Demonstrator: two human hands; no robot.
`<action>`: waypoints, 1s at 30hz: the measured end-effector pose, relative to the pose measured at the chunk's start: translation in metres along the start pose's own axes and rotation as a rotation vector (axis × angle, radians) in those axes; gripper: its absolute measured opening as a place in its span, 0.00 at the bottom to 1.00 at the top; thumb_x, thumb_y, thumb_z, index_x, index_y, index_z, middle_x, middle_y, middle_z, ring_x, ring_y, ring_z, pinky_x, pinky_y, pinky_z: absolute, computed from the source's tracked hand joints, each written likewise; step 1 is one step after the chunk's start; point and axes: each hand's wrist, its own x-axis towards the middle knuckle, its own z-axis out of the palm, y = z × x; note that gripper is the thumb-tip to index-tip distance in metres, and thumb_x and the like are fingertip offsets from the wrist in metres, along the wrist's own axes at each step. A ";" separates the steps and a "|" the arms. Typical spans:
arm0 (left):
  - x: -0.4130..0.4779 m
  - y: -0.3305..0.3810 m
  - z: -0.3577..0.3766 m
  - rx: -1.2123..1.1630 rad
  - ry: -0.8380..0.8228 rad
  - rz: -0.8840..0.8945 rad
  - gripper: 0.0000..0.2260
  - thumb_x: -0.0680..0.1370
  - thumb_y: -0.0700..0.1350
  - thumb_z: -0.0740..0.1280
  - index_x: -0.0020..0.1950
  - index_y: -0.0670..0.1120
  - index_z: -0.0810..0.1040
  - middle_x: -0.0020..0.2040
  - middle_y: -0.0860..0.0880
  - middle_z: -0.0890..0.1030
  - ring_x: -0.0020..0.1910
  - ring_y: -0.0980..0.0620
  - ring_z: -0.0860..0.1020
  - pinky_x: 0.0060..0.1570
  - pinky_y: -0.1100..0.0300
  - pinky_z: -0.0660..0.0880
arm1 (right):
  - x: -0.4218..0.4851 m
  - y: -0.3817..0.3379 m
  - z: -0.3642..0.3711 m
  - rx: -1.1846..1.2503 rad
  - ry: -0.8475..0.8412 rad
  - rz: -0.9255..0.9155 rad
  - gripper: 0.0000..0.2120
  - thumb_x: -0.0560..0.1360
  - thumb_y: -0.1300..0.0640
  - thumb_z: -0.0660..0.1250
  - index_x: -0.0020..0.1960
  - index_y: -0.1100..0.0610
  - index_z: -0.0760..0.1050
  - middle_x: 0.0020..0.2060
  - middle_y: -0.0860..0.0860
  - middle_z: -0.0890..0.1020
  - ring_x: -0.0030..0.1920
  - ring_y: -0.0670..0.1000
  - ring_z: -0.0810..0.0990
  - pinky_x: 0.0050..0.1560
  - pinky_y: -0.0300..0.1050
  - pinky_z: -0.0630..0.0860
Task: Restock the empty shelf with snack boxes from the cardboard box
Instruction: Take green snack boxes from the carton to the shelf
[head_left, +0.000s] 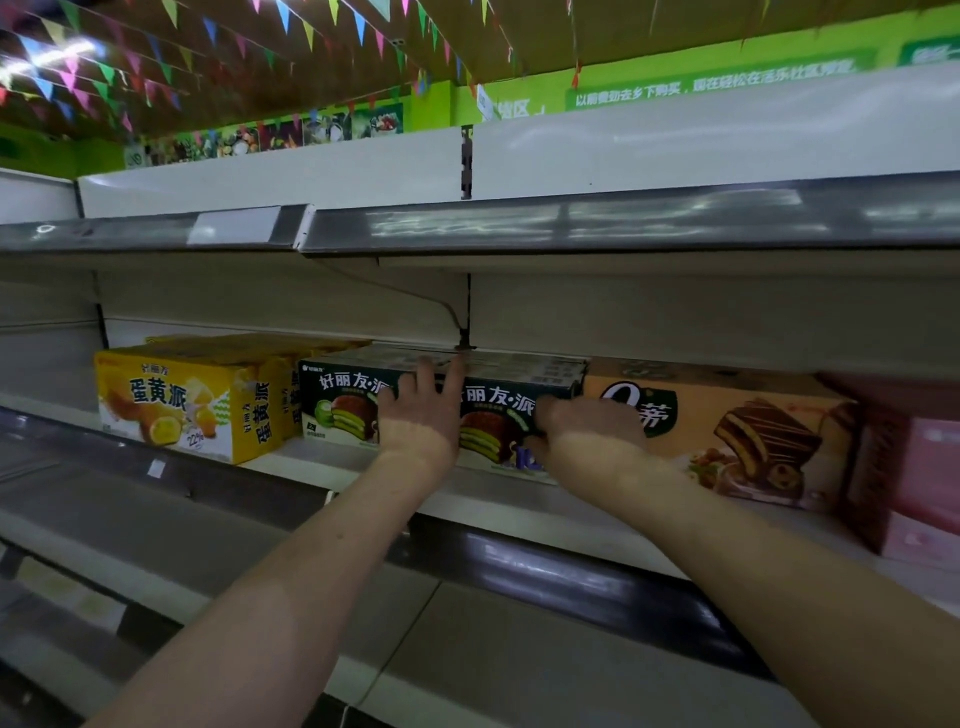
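Note:
Two dark green snack boxes stand side by side on the white shelf. The left green box is partly behind my left hand, whose straight fingers press flat on the fronts where the two boxes meet. The right green box has my right hand at its lower right corner, fingers curled around that edge. A yellow snack box stands to the left, an orange snack box to the right. The cardboard box is out of view.
A pink box sits at the far right of the same shelf. An upper shelf overhangs close above the boxes. Lower shelves run below, with a dark price rail along the front edge.

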 end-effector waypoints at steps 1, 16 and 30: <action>0.001 0.000 0.000 0.004 -0.001 -0.004 0.42 0.77 0.51 0.68 0.79 0.52 0.41 0.76 0.40 0.54 0.73 0.40 0.61 0.68 0.45 0.62 | 0.000 -0.001 0.002 -0.007 0.006 -0.016 0.15 0.81 0.53 0.59 0.65 0.58 0.67 0.52 0.56 0.80 0.50 0.57 0.79 0.33 0.43 0.64; -0.035 -0.008 -0.007 -0.160 0.075 -0.093 0.41 0.75 0.50 0.71 0.79 0.50 0.47 0.74 0.40 0.60 0.70 0.40 0.65 0.65 0.47 0.66 | -0.010 -0.020 0.002 0.236 -0.034 -0.137 0.14 0.79 0.56 0.61 0.65 0.54 0.69 0.54 0.55 0.78 0.47 0.54 0.76 0.44 0.44 0.70; -0.168 -0.005 -0.073 -0.041 -0.122 -0.541 0.20 0.77 0.48 0.65 0.69 0.48 0.70 0.66 0.42 0.71 0.65 0.40 0.71 0.60 0.46 0.70 | -0.081 -0.035 -0.011 0.326 0.055 -0.671 0.11 0.80 0.55 0.60 0.60 0.55 0.74 0.57 0.56 0.78 0.57 0.58 0.77 0.44 0.46 0.67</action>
